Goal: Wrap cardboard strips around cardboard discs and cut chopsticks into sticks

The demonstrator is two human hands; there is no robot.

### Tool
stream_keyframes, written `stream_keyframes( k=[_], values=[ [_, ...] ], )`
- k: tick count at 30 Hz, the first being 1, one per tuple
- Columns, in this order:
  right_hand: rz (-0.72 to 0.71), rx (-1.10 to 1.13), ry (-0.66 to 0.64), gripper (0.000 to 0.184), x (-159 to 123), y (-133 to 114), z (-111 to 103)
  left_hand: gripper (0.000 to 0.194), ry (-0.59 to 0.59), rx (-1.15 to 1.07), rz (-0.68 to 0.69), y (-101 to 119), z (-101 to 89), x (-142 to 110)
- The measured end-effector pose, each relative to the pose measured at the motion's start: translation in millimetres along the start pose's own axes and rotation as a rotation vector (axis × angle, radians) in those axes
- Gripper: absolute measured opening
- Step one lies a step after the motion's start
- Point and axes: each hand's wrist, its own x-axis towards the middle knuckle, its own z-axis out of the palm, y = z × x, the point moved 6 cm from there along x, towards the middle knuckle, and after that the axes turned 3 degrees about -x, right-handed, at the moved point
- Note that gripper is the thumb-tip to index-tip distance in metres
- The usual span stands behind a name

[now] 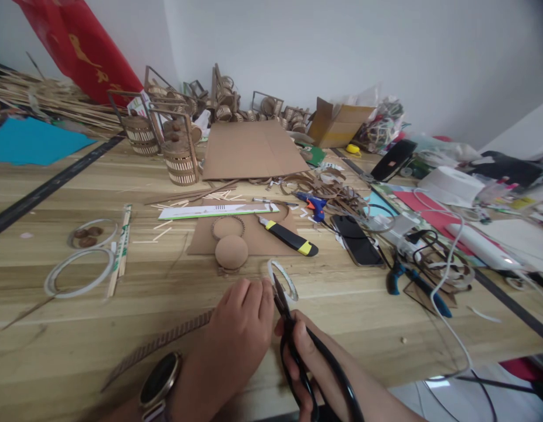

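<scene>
My left hand (242,328) is closed in a pinch, with a watch on its wrist. A long brown ridged strip (161,346) runs from it toward the lower left; the end in my fingers is hidden. My right hand (308,351) grips black-handled scissors (286,322), blades pointing up beside my left fingertips. Just past the blade tips lies a thin white ring (293,287), partly covered by them. Beyond my hands sit a round cardboard disc (231,253) and a thin ridged ring (216,227), touching or nearly so. A yellow-and-black utility knife (289,236) rests on a cardboard sheet (205,239).
At left are tape rolls (49,284) and wooden sticks (120,252). Small lidded wooden buckets (181,161) stand behind, beside a large cardboard sheet (253,146). To the right lie a glue gun (315,205), a phone (357,240), blue-handled pliers (429,293) and a white cable (449,275).
</scene>
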Motion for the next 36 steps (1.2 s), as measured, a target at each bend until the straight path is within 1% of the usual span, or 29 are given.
stream_keyframes(
  k=[7,13,17,19,22,24,26,28,29,31,32,33,34,35,36],
  values=[
    [-0.023,0.004,0.006,0.058,0.7,1.6,2.2,0.038,-0.037,-0.003,-0.011,-0.8,-0.7,-0.9],
    [-0.053,-0.017,0.002,0.058,2.0,0.8,1.9,0.037,-0.032,0.005,-0.003,0.7,-0.3,-2.3],
    [-0.059,0.020,0.013,0.057,5.3,7.5,2.7,0.034,0.006,0.005,-0.015,0.8,-1.0,-1.3],
    [-0.041,0.028,0.032,0.058,6.8,12.6,3.1,0.033,0.011,0.001,-0.018,1.2,-0.7,-1.0],
    [0.019,0.004,0.051,0.061,7.5,16.5,4.1,0.032,-0.044,-0.020,-0.029,-1.2,2.9,-0.9],
    [0.058,-0.032,0.043,0.063,6.1,13.0,4.5,0.032,-0.089,-0.043,-0.034,-6.5,5.6,-0.6],
    [0.091,-0.071,0.006,0.064,3.3,5.9,2.6,0.030,-0.094,-0.050,-0.062,-16.2,6.0,0.4],
    [0.073,-0.160,0.018,0.061,-0.1,-4.1,-9.5,0.025,-0.039,-0.026,-0.137,-29.7,3.1,1.9],
    [0.035,-0.251,0.063,0.056,-1.8,-9.5,-21.2,0.022,0.001,-0.010,-0.181,-36.1,1.1,2.6],
    [-0.100,-0.556,0.226,0.040,-6.3,-20.4,-53.2,0.018,0.038,0.003,-0.232,-43.6,0.1,4.2],
    [-0.148,-0.736,0.337,0.031,-9.3,-22.7,-72.0,0.016,0.019,-0.006,-0.232,-44.2,2.0,5.5],
    [-0.154,-0.909,0.456,0.026,-12.5,-21.6,-92.0,0.015,-0.025,-0.025,-0.216,-43.0,5.4,7.0],
    [-0.130,-1.065,0.572,0.024,-15.5,-18.0,-111.9,0.014,-0.086,-0.049,-0.192,-40.6,9.7,8.5],
    [-0.092,-1.197,0.632,0.025,-16.8,-11.8,-128.8,0.016,-0.153,-0.076,-0.170,-37.9,14.0,9.9],
    [-0.065,-1.299,0.647,0.028,-16.6,-4.8,-142.2,0.017,-0.217,-0.102,-0.154,-35.6,17.8,11.2]
  ],
)
